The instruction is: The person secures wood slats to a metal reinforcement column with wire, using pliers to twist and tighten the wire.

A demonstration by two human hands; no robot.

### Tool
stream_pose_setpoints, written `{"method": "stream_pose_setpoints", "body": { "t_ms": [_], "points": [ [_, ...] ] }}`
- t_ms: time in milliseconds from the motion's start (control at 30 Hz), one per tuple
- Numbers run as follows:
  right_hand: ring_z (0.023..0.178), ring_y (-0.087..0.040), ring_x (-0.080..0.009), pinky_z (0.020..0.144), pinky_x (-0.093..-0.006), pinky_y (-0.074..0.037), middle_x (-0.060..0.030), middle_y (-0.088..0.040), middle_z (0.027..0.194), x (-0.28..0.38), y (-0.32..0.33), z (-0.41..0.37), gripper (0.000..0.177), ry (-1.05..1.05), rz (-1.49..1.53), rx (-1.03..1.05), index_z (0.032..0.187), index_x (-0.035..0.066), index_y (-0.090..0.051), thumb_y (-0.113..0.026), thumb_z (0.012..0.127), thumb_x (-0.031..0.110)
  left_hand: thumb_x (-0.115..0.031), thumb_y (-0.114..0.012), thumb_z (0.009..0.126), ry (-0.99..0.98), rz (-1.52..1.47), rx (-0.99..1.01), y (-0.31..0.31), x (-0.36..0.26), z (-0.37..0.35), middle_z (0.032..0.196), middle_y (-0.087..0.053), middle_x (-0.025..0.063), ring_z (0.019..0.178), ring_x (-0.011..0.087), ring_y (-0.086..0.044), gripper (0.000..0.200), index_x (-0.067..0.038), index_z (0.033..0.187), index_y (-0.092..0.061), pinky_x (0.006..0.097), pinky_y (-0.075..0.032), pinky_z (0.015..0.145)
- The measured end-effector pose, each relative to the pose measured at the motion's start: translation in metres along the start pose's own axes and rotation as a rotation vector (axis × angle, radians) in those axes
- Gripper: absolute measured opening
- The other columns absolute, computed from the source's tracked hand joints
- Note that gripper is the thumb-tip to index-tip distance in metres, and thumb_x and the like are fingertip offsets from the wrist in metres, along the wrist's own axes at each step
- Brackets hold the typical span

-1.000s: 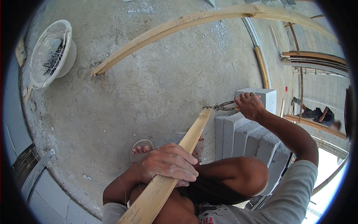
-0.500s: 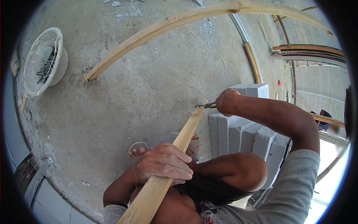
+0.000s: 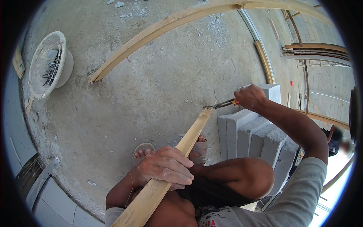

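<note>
At far left, basin (image 3: pixel 51 64): white, tilted on the concrete floor (image 3: pixel 151 87), with dark nails inside.
Long batten (image 3: pixel 170 28): on the floor far from us, running from near the basin off to the right.
Sandalled foot (image 3: pixel 143 151): ours, flat on the floor, just left of the strip.
Left hand (image 3: pixel 166 168): ours, fingers clamped over the near part of the wooden strip (image 3: pixel 191 138), above our leg.
Wooden strip: pale, slanting from near left to far right, with its far tip beside the blocks.
Pliers (image 3: pixel 221 104): nose at the strip's far tip; we cannot tell what it bites.
Right hand (image 3: pixel 251 97): closed around the pliers' handles, well apart from the left hand.
Concrete blocks (image 3: pixel 249 132): grey, set side by side, just right of the strip.
Another person (image 3: pixel 334 138): far right, blurred.
</note>
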State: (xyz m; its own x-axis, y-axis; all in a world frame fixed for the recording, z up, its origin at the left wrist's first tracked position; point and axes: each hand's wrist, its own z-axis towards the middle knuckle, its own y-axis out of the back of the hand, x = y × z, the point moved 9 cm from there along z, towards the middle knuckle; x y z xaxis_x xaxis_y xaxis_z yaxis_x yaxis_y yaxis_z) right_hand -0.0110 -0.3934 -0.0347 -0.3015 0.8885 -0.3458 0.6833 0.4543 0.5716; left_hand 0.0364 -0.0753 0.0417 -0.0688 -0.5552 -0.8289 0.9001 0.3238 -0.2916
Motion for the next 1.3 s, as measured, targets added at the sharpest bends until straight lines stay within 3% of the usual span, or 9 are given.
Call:
{"method": "stream_pose_setpoints", "body": {
  "t_ms": [67,233,367,633,733,867,933,1033,1300],
  "points": [
    [0.089,-0.067,-0.0299,0.075,-0.0371,-0.054,-0.0159,-0.066,0.083,-0.011,-0.012,-0.009,0.043,-0.175,0.31,0.423,0.089,0.002,-0.07,-0.067,0.083,0.044,-0.008,-0.081,0.071,0.007,-0.005,-0.014,0.001,0.001,-0.001,0.092,-0.072,0.0004,0.101,0.0202,-0.064,0.023,-0.011,0.092,-0.073,0.0351,-0.049,0.086],
    [0.055,-0.061,-0.0192,0.048,-0.0344,-0.052,-0.0068,-0.06,0.067,-0.007,-0.073,-0.02,0.059,-0.299,0.876,1.072,0.082,-0.001,-0.062,-0.071,0.078,0.057,-0.008,-0.081,0.07,0.028,-0.001,-0.011,0.0,0.0,-0.001,0.092,-0.072,0.0006,0.101,0.0202,-0.064,0.023,-0.011,0.092,-0.073,0.035,-0.048,0.087],
    [0.053,-0.061,-0.0205,0.049,-0.0335,-0.053,-0.0087,-0.061,0.069,-0.005,-0.053,-0.026,0.056,-0.269,0.723,1.089,0.088,0.0,-0.058,-0.077,0.075,0.051,-0.009,-0.081,0.07,0.005,-0.004,-0.005,0.001,0.0,-0.002,0.093,-0.072,0.0007,0.103,0.0202,-0.063,0.024,-0.011,0.091,-0.072,0.0351,-0.048,0.087],
    [0.1,-0.061,-0.0233,0.087,-0.0399,-0.049,-0.0075,-0.058,0.101,0.005,-0.001,-0.014,0.027,0.162,-0.19,-0.122,0.109,0.009,-0.052,-0.057,0.091,0.027,-0.011,-0.081,0.07,0.023,-0.027,-0.001,0.002,0.002,-0.004,0.095,-0.072,0.0005,0.104,0.0199,-0.063,0.024,-0.012,0.092,-0.072,0.0352,-0.048,0.088],
    [0.1,-0.059,-0.0228,0.089,-0.0388,-0.046,-0.0082,-0.057,0.102,0.002,-0.007,-0.014,0.024,0.165,-0.338,-0.189,0.11,0.011,-0.052,-0.049,0.093,0.027,-0.01,-0.081,0.07,0.017,-0.033,0.01,0.001,0.001,-0.002,0.096,-0.072,0.0005,0.103,0.02,-0.063,0.025,-0.012,0.092,-0.072,0.0353,-0.048,0.088],
    [0.097,-0.062,-0.0255,0.085,-0.0406,-0.048,-0.0098,-0.061,0.1,-0.015,-0.022,0.004,0.025,0.095,-0.132,-0.018,0.112,0.013,-0.055,-0.054,0.092,0.028,-0.008,-0.081,0.069,0.014,-0.026,0.015,0.001,0.001,-0.002,0.095,-0.072,0.0003,0.103,0.02,-0.063,0.026,-0.012,0.093,-0.072,0.0355,-0.048,0.087],
    [0.095,-0.064,-0.0282,0.082,-0.0418,-0.05,-0.0117,-0.065,0.098,-0.023,-0.048,0.001,0.028,-0.035,0.212,0.425,0.113,0.013,-0.06,-0.058,0.089,0.027,-0.008,-0.081,0.069,0.017,-0.031,0.013,0.0,0.001,-0.002,0.095,-0.072,0.0003,0.103,0.02,-0.063,0.026,-0.012,0.093,-0.072,0.0355,-0.048,0.087],
    [0.094,-0.065,-0.03,0.081,-0.0416,-0.051,-0.0117,-0.068,0.098,-0.015,-0.051,-0.006,0.029,-0.07,0.362,0.657,0.113,0.015,-0.063,-0.06,0.086,0.026,-0.009,-0.082,0.069,0.004,-0.045,0.003,0.0,0.002,-0.002,0.095,-0.071,0.0003,0.103,0.0202,-0.063,0.027,-0.012,0.094,-0.072,0.0355,-0.047,0.087],
    [0.102,-0.063,-0.0294,0.088,-0.0418,-0.049,-0.0137,-0.066,0.103,-0.009,-0.073,-0.013,0.026,-0.084,0.166,0.463,0.111,0.01,-0.062,-0.055,0.087,0.018,-0.012,-0.082,0.07,0.012,-0.045,-0.003,0.002,0.003,-0.005,0.098,-0.071,-0.0002,0.103,0.0202,-0.063,0.028,-0.012,0.096,-0.072,0.0351,-0.047,0.086]
  ]
}}
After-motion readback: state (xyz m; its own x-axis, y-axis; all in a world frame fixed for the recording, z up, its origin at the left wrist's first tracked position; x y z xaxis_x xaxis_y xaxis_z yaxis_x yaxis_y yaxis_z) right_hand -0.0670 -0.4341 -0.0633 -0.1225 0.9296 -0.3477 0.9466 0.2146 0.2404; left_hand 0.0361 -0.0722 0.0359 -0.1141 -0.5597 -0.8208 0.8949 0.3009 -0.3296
